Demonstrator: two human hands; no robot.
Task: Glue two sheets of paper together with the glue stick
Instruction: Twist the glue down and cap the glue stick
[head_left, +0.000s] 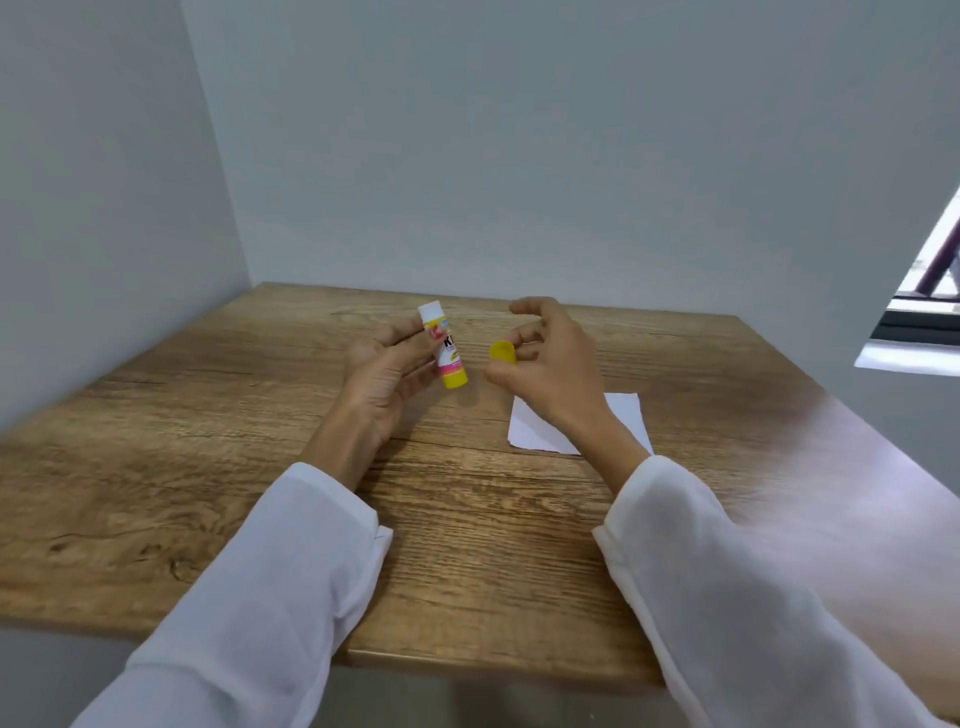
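— Above the wooden table (218, 415), what was each hand doing?

— Her left hand (387, 369) gripped the glue stick (442, 345), fingers curled round the barrel; it was tilted, white end up and away, yellow base down; I judged it was held clear of the table so the open end stayed clean.

— And the other?

— The right hand (545, 364) pinched the yellow cap (503, 353) between thumb and a finger, the remaining fingers spread loosely; the cap sat just beside the stick but apart from it, so the stick was uncapped; the cap probably stayed in hand for a quick recapping, or was about to be put down.

— Where was the paper?

— White paper (524, 428) lay flat on the table under the right wrist, near the person's reach; whether it was one sheet or two stacked I could not tell, the arm covered part of it.

— How far along, then?

— Early, I thought; no glue on the paper that I could see; both white sleeves (270, 597) hung over the near edge.
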